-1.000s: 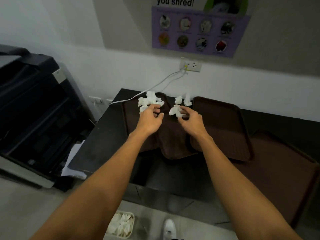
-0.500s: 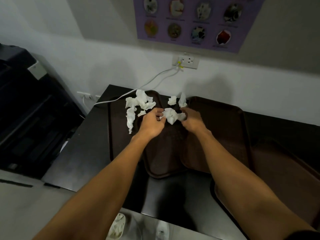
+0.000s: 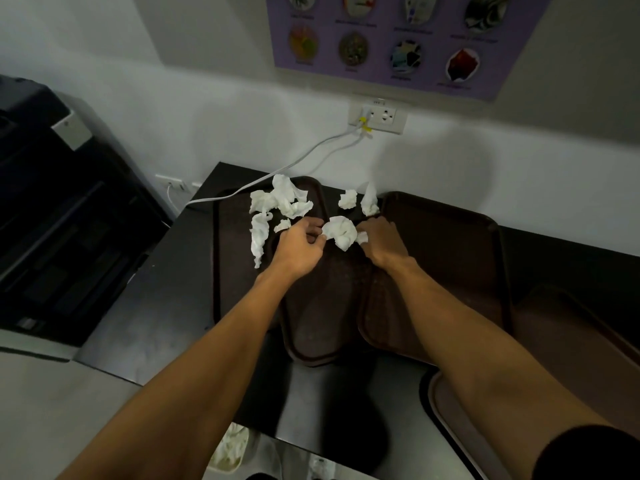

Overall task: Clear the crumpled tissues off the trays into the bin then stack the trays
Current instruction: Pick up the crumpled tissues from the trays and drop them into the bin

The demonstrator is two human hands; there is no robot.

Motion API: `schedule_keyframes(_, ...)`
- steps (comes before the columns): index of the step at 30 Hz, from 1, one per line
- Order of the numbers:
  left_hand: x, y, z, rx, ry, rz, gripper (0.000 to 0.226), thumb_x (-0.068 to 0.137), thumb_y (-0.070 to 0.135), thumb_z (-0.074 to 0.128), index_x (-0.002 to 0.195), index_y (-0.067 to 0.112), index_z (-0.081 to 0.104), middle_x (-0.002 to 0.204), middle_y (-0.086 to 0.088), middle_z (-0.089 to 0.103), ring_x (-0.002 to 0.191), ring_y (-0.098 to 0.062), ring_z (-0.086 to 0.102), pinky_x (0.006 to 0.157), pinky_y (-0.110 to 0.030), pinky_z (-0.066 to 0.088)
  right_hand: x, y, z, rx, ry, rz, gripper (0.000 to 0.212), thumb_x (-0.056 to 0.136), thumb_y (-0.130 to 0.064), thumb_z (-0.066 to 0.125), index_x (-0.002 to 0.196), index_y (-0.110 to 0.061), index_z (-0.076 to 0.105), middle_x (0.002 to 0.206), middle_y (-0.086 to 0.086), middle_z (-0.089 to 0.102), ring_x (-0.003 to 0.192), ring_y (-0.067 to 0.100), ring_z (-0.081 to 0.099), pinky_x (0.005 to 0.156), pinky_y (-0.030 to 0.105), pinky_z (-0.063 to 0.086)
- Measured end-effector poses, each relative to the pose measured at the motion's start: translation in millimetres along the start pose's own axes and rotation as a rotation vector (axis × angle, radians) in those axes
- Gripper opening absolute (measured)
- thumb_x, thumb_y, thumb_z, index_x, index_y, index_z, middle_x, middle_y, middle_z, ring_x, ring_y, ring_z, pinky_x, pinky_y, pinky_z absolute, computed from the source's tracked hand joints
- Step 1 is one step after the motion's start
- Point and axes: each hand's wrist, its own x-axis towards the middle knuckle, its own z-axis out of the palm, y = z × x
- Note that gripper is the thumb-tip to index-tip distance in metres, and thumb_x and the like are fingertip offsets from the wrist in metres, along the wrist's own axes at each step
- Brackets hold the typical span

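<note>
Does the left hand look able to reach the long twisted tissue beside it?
Probably yes: the long twisted tissue lies uncovered on the tray beside the left hand, nothing between, though its fingers pinch a crumpled wad.

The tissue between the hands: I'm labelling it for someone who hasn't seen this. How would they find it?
Find the black table under the wall socket, with brown trays side by side. Over the middle tray the left hand and right hand meet around one crumpled tissue. It alone is held; the other tissues lie loose nearer the wall.
</note>
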Motion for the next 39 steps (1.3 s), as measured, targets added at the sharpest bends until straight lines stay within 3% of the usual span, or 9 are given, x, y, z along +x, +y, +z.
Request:
schedule_keyframes(2,1,-2,-1,-0.006,0.006,0.0,0.034,0.095,0.021,0.067,0.129,0.018,0.063,0.111,0.005,0.069,0.096,-0.005,0.064,0.08,-0.012,0.047,-1,1,1,0.152,0.066,0.026,0.02,0.086,-0.017,0.065,0.094,-0.036,0.065,0.1,-0.001,0.067,0.101,0.025,0.063,0.094,0.045,0.052)
schedule_keyframes(5,3,-5,-3,-0.012,0.015,0.001,0.033,0.095,0.019,0.066,0.128,0.019,0.064,0.11,0.005,0.069,0.096,-0.005,0.064,0.075,-0.008,0.045,-5,-5,-7,0.395,0.168,0.153,0.033,0.088,-0.011,0.069,0.12,-0.019,0.07,0.118,0.003,0.066,0.115,0.021,0.059,0.1,0.028,0.047)
schedule_keyframes(9,8,-6,1,-0.011,0.041,0.022,0.027,0.095,0.017,0.065,0.122,0.02,0.067,0.105,0.007,0.07,0.096,-0.006,0.066,0.079,-0.014,0.052,-17,-11,-23,0.477,0.306,0.219,0.037,0.089,-0.02,0.072,0.125,-0.019,0.069,0.121,0.002,0.069,0.114,0.021,0.062,0.105,0.033,0.048)
schedule_keyframes(14,23,-7,24,0.071,-0.036,0.102,0.022,0.092,0.008,0.065,0.107,0.019,0.076,0.102,0.009,0.075,0.098,-0.007,0.069,0.092,-0.019,0.054,-41,-14,-34,0.661,0.407,0.287,0.035,0.086,-0.022,0.074,0.121,-0.022,0.07,0.114,-0.007,0.07,0.102,0.004,0.066,0.096,0.027,0.055)
schedule_keyframes(25,67,-17,72,0.521,-0.226,0.199,0.056,0.079,0.001,0.068,0.131,0.022,0.066,0.142,-0.003,0.056,0.129,-0.026,0.054,0.11,-0.039,0.046,-88,-1,-36,0.701,0.485,0.295,0.03,0.088,-0.021,0.075,0.118,-0.023,0.071,0.112,-0.012,0.07,0.101,-0.002,0.065,0.086,0.012,0.051)
schedule_keyframes(29,74,-19,80,0.502,-0.219,0.213,0.045,0.08,-0.009,0.068,0.12,0.011,0.071,0.136,-0.005,0.056,0.119,-0.028,0.06,0.102,-0.036,0.051,-95,3,-36,0.68,0.487,0.268,0.03,0.088,-0.019,0.077,0.118,-0.02,0.072,0.111,-0.01,0.07,0.1,0.0,0.066,0.084,0.009,0.051)
schedule_keyframes(33,61,-19,81,0.427,-0.128,0.262,0.029,0.086,0.0,0.067,0.113,0.008,0.074,0.127,-0.004,0.061,0.112,-0.023,0.063,0.095,-0.018,0.043,-97,3,-37,0.67,0.488,0.264,0.03,0.087,-0.019,0.076,0.117,-0.02,0.072,0.111,-0.009,0.071,0.1,-0.001,0.066,0.084,0.009,0.051)
schedule_keyframes(36,47,-20,75,0.369,-0.073,0.312,0.022,0.086,0.011,0.072,0.107,0.013,0.076,0.118,-0.003,0.066,0.102,-0.023,0.067,0.095,-0.028,0.053,-98,0,-35,0.68,0.474,0.272,0.031,0.088,-0.021,0.076,0.119,-0.021,0.071,0.113,-0.01,0.07,0.102,0.0,0.066,0.087,0.016,0.055)
schedule_keyframes(39,28,-17,59,0.333,-0.031,0.282,0.021,0.086,0.024,0.071,0.106,0.022,0.075,0.11,0.003,0.069,0.088,-0.02,0.069,0.083,-0.038,0.059,-99,-8,-35,0.701,0.466,0.287,0.031,0.089,-0.019,0.075,0.12,-0.02,0.071,0.111,-0.01,0.07,0.1,-0.002,0.065,0.083,0.009,0.052)
